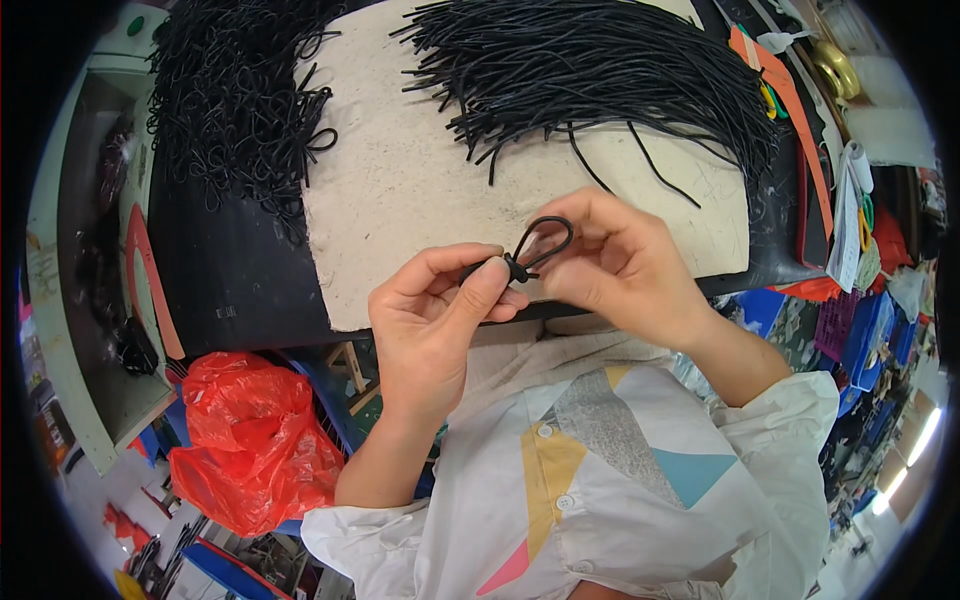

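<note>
Between my two hands is a black cord (571, 237) bent into a loop, with a knot at the loop's base. My left hand (440, 300) pinches the cord just left of the knot, thumb over the fingers. Close by on the right, my right hand (620, 260) has its fingers curled around the loop's far side; its fingertips are partly hidden behind the cord. Both hands are over the near edge of a pale board (400, 190). Beyond them lies a thick bundle of straight black cords (600, 70).
A tangled heap of looped black cords (235, 110) covers the back left of the black table (220, 270). An open drawer (100, 400) stands at the left, near a red plastic bag (260, 440). Orange strips (795, 120), scissors and papers (850, 220) line the right edge.
</note>
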`<state>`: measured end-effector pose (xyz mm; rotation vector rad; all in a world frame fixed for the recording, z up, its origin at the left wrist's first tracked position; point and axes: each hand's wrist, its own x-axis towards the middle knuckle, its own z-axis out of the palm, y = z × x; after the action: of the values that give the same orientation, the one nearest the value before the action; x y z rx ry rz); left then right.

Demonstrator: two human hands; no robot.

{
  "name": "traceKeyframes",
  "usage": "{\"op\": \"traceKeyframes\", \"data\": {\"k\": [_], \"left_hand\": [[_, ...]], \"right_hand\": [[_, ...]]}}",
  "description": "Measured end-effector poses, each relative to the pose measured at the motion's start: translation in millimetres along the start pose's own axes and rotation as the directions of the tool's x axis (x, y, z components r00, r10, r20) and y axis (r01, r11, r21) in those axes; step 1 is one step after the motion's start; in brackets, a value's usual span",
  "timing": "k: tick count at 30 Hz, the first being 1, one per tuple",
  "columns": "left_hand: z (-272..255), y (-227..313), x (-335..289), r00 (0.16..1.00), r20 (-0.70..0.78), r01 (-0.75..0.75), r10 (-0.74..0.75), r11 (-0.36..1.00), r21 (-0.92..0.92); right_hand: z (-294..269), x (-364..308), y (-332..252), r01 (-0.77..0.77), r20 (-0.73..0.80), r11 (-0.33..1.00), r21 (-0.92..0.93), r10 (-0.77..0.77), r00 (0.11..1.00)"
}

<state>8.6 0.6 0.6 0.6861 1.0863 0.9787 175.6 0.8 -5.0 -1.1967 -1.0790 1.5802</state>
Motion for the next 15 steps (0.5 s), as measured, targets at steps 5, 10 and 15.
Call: {"op": "traceKeyframes", "data": {"k": [5,10,15], "left_hand": [[-1.3,1.2,0.1,0.998,0.021,0.058,-0.056,0.996,-0.061],[-9.6,3.8,1.3,0.958,0.121,0.281,-0.262,0.94,-0.195],[-8.8,2.7,-0.3,0.986,0.083,0.162,-0.145,0.953,-0.257]], "right_hand": [[1.8,1.6,-1.6,0.187,0.037,0.946,-0.265,-0.184,0.982],[-1.7,4.6,-1.0,0.296,0.097,0.882,-0.368,-0.28,0.955],[-2.4,1.1,-0.5,0.134,0.073,0.942,-0.309,-0.117,0.99]]}}
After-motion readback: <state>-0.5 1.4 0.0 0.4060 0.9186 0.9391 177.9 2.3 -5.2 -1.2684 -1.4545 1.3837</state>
